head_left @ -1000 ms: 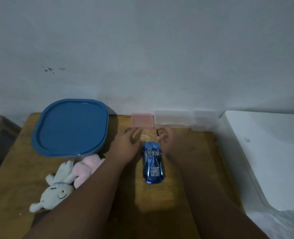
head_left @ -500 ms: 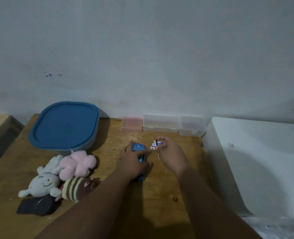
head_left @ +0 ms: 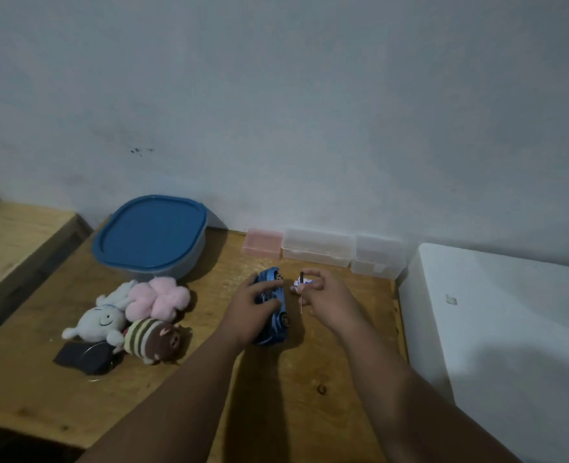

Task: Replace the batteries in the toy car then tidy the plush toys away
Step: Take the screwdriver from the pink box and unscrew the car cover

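The shiny blue toy car [head_left: 275,312] lies tipped on its side on the wooden table [head_left: 296,379], wheels facing right. My left hand [head_left: 250,309] is wrapped over it. Just to its right, my right hand [head_left: 326,300] pinches a thin small screwdriver [head_left: 301,289] and a small white-and-blue packet [head_left: 300,283]. To the left lie three plush toys: a white bunny [head_left: 101,324], a pink one [head_left: 159,297] and a brown striped one [head_left: 156,339].
A lidded blue container [head_left: 151,235] stands at the back left. A pink box [head_left: 263,242] and two clear boxes [head_left: 318,250] line the wall. A dark pouch [head_left: 82,357] lies by the plush toys. A white surface [head_left: 510,329] borders the table's right edge.
The view pulled back and more plush toys came into sight. The car went from standing on its wheels to lying on its side under my left hand; my right hand took up the screwdriver and packet.
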